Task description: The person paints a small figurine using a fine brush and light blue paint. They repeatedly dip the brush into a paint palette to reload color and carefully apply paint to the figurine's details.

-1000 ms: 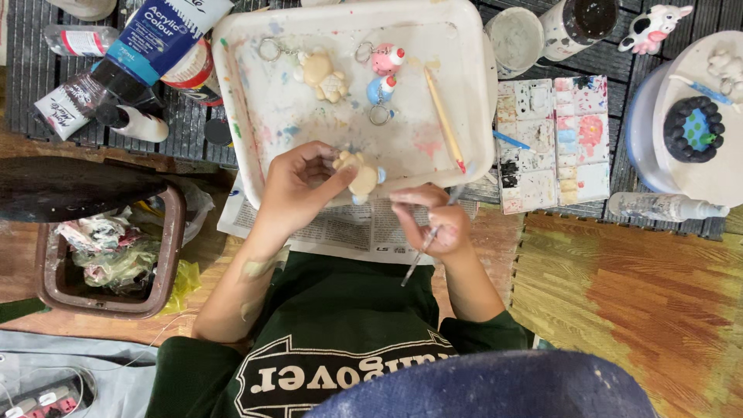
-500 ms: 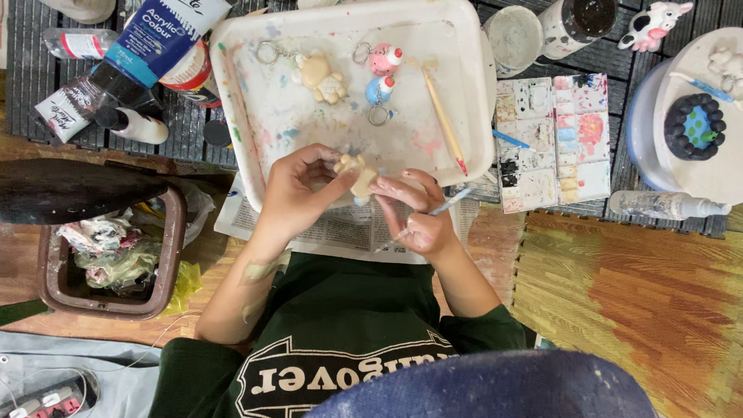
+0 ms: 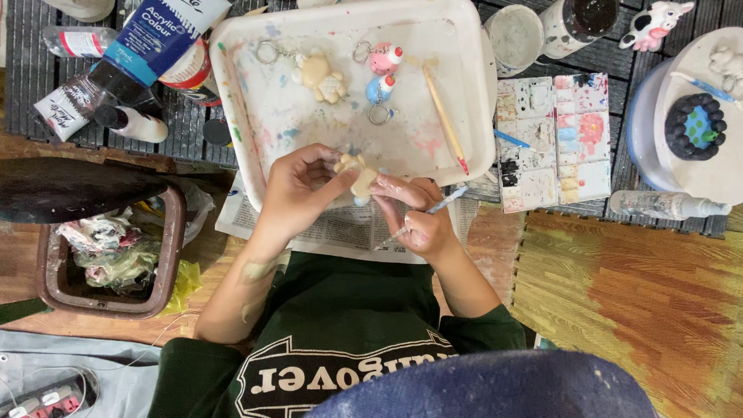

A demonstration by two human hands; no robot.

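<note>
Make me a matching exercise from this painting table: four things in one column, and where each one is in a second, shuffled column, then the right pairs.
Things
1. cream figurine
2. thin paintbrush
3. wooden stick
4. paint palette

Places
A. lying in the white tray
B. on the dark mat, to the right of the tray
C. pinched in the left hand
D. held in the right hand

Pairs: 1-C, 2-D, 3-A, 4-B
</note>
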